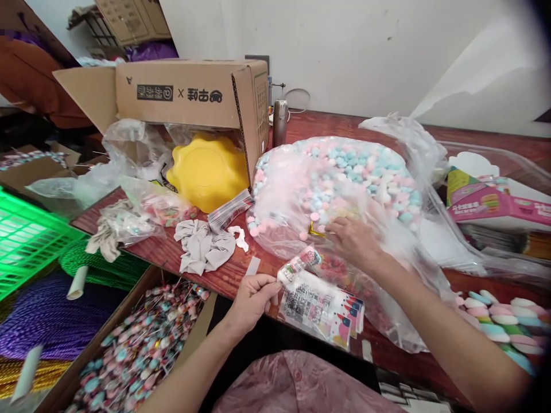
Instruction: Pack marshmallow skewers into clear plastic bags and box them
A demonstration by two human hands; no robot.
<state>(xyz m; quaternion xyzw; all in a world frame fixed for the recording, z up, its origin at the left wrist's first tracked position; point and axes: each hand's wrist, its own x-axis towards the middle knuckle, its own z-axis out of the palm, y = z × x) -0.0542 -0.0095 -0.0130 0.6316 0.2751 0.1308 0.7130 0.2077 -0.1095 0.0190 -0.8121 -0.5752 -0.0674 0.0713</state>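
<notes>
My left hand (252, 298) is closed at the table's front edge, pinching the edge of a small clear printed packet (321, 307) that lies flat with a QR code and colourful figures on it. My right hand (353, 241) reaches into a large clear plastic bag (336, 183) full of pink, blue and white sweets. Its fingers are curled round a small gold-coloured piece (316, 231) at the bag's opening. A smaller filled packet (301, 262) lies between the two hands.
An open cardboard box (193, 94) on its side holds a yellow bowl (206, 172). Grey cloth (204, 246) lies on the red wooden table (232, 275). A low box of wrapped lollipops (142, 344) sits front left, beside a green crate (26, 241). Twisted marshmallows (499, 324) lie right.
</notes>
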